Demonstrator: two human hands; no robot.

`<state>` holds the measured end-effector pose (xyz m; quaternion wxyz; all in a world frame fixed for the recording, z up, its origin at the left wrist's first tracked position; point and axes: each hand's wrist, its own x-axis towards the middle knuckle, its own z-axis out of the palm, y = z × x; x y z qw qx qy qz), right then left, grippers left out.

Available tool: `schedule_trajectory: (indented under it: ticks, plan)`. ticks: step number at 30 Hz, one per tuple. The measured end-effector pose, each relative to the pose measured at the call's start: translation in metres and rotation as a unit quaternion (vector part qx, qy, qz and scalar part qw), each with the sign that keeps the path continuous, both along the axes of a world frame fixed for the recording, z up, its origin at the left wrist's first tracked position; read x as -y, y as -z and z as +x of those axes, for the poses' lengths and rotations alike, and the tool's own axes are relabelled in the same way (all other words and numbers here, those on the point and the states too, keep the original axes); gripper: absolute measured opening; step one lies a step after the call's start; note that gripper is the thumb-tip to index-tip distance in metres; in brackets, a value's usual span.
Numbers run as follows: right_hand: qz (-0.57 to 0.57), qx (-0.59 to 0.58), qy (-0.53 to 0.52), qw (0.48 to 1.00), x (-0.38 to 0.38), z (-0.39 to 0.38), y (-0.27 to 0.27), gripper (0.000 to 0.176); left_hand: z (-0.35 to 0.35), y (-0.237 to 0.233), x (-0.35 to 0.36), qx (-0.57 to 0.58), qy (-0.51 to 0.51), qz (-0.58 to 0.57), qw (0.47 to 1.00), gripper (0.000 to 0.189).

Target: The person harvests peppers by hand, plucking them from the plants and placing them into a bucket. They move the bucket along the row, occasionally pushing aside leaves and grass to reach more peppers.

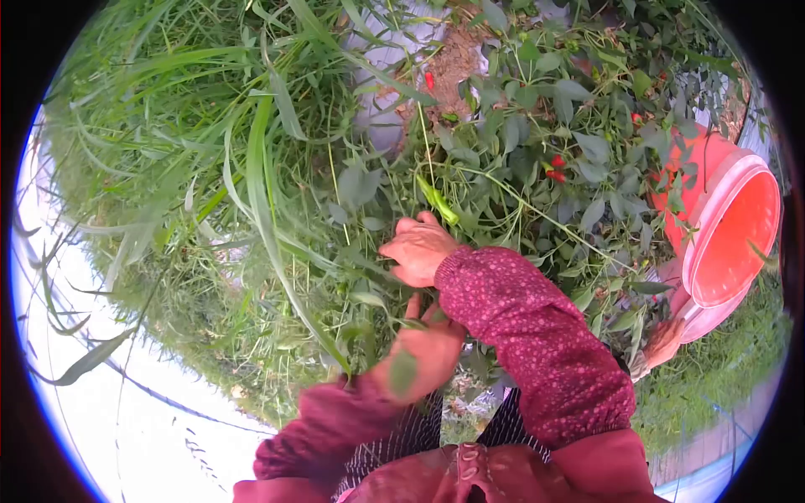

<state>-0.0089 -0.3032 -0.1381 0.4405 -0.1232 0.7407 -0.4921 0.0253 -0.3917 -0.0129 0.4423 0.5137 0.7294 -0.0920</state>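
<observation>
A long, pale green chilli pod hung slantwise among the grey-green leaves of a bushy chilli plant, near the middle of the view. Leaves and thin stems crowded round it on every side and hid part of its lower end. Small red ripe chillies showed further right in the same foliage, well apart from the pod. Beyond them, at the right edge, an orange-red plastic bucket lay tilted with its open mouth turned towards the camera, and twigs crossed in front of its rim. Tall blades of green grass filled the left half and leaned over the plant. A patch of bare brown soil lay at the top, and a pale white ground sheet ran along the lower left.

The pod sat just above the right hand, and its lower tip came down to the fingers. I could not tell whether it touched them or merely came close. Those fingers were curled in, narrow rather than spread, with the back of the hand towards the camera, so no grip on anything could be made out. The dark red patterned sleeve covered the arm to the wrist.

The left hand lay lower, just beneath the right, blurred and half hidden behind a leaf. Its fingers pushed up into the stems, and how far they were open could not be told.
</observation>
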Motion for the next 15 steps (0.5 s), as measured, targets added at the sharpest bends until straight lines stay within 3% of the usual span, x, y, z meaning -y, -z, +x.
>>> schedule_trajectory:
  ticks: [1,2,3,4,5,6,8,9,10,11,13,15]
  plan:
    - [-0.020,-0.044,0.042,0.998,0.000,0.007,0.003,0.041,-0.032,-0.014,0.003,0.174,-0.175,-0.003,0.969,0.031]
    - [-0.011,-0.044,0.029,0.999,-0.003,0.007,0.000,0.037,-0.067,-0.018,0.007,0.337,-0.338,-0.005,0.878,0.027]
    - [-0.010,-0.041,0.031,0.999,-0.002,0.012,0.000,0.037,-0.094,-0.010,0.010,0.347,-0.403,0.019,0.846,0.021]
    - [0.001,-0.055,0.048,0.997,0.001,0.017,0.001,0.035,-0.113,0.003,0.009,0.245,-0.429,0.015,0.869,0.020]
    - [0.013,-0.071,0.065,0.995,0.003,0.019,0.002,0.034,-0.129,0.025,0.006,0.134,-0.375,0.065,0.915,0.020]
    - [0.016,-0.043,0.017,0.999,-0.002,0.011,-0.003,0.032,-0.142,0.053,0.006,0.020,-0.313,0.116,0.942,0.021]
    - [0.005,-0.056,0.054,0.997,-0.004,0.015,0.000,0.032,-0.158,0.112,0.019,0.069,-0.240,0.067,0.966,0.025]
    - [-0.016,-0.065,0.090,0.994,-0.003,0.018,0.000,0.032,-0.164,0.113,0.014,0.072,-0.241,0.067,0.966,0.025]
    - [-0.012,-0.064,0.091,0.994,-0.004,0.021,0.001,0.031,-0.169,0.113,0.012,0.053,-0.088,-0.089,0.991,0.029]
    - [-0.013,-0.061,0.090,0.994,-0.004,0.023,0.002,0.031,-0.170,0.111,0.012,0.031,0.069,-0.242,0.967,0.033]
    - [-0.006,-0.033,0.085,0.996,-0.004,0.026,0.001,0.031,-0.170,0.105,0.039,0.025,0.087,-0.234,0.968,0.043]
    - [-0.004,-0.040,0.132,0.991,0.006,0.029,0.004,0.027,-0.167,0.070,0.047,-0.069,0.063,-0.267,0.959,0.047]
